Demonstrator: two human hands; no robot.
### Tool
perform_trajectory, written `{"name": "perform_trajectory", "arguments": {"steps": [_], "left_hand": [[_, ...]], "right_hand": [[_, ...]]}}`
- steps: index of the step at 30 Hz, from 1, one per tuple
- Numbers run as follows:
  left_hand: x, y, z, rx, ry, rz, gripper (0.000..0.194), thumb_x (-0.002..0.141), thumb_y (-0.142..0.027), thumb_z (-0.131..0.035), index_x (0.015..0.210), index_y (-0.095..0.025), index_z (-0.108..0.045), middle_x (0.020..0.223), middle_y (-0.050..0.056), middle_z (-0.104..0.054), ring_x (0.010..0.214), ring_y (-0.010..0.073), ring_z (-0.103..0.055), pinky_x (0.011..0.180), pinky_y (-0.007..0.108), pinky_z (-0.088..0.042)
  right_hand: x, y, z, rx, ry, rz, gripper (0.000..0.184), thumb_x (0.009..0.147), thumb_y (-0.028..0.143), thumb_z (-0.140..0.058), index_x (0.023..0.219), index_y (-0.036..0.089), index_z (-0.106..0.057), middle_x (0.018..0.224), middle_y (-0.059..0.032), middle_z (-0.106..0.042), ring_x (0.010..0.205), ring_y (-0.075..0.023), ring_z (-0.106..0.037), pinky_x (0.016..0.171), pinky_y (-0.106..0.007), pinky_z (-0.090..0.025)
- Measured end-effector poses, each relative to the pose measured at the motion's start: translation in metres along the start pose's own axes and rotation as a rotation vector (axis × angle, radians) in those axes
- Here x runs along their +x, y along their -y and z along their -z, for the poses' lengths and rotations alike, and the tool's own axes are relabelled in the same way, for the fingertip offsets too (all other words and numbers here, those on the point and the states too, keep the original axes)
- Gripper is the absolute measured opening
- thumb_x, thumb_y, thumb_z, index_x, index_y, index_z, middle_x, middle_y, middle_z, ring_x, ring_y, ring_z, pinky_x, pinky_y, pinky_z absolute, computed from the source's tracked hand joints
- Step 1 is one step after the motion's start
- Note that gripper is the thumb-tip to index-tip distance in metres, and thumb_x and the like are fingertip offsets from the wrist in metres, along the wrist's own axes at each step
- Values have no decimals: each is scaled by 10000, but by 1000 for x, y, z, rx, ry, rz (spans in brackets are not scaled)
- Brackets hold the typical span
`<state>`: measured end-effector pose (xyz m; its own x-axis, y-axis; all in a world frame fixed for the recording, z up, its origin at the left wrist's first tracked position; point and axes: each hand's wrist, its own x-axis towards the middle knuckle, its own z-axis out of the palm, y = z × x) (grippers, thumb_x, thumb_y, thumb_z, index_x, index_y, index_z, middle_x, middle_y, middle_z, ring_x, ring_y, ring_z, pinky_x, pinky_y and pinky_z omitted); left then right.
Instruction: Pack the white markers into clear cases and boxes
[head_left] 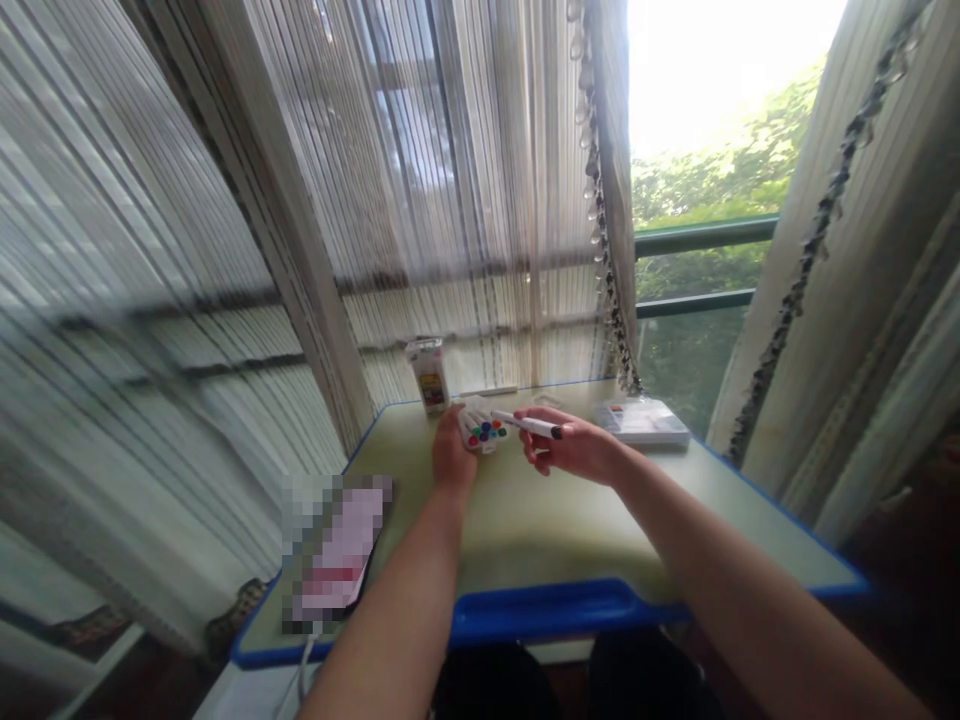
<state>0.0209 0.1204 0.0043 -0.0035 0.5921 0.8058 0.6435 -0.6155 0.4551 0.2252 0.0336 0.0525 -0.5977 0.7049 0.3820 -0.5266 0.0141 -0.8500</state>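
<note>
My left hand [452, 452] is closed round a clear pack of markers [482, 428] with coloured caps, held just above the pale green table [540, 530]. My right hand [574, 445] pinches a single white marker [529, 424] with a dark cap. The marker lies level, its other end close to the pack. Both forearms reach in from the near edge.
A small carton [428, 375] stands at the table's far edge by the curtain. A flat white box [643, 421] lies at the far right. A phone [341, 550] with a cable rests near the left front corner. Striped curtains hang around the blue-rimmed table.
</note>
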Motion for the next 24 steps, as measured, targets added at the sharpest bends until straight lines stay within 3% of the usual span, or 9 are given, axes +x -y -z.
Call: {"name": "perform_trajectory", "arguments": {"steps": [11,18,24], "left_hand": [[1,1,0,21,32,-45,404,678,-115,-581,1074,-183,-542,1041,95,-631,991,257,-602,867,408,-496],[2,-2,1,94,50,-57,388,696,-121,-591,1077,-158,-533,1048,107,-632,994,245,-598,878,371,-493],[2,-3,2,129,47,-43,385,700,-116,-588,1075,-173,-521,1043,101,-634,982,238,-603,873,365,-494]], "right_hand": [[1,6,0,56,-86,-11,491,702,345,-551,1152,150,-554,843,-39,-595,724,-163,-568,591,-269,-432],[2,4,-3,32,-69,44,532,709,528,-545,1115,183,-532,906,-67,-633,826,-215,-596,616,-301,-446],[4,1,-2,20,-84,40,462,706,477,-578,1071,200,-519,915,-64,-651,822,-212,-606,602,-287,-444]]}}
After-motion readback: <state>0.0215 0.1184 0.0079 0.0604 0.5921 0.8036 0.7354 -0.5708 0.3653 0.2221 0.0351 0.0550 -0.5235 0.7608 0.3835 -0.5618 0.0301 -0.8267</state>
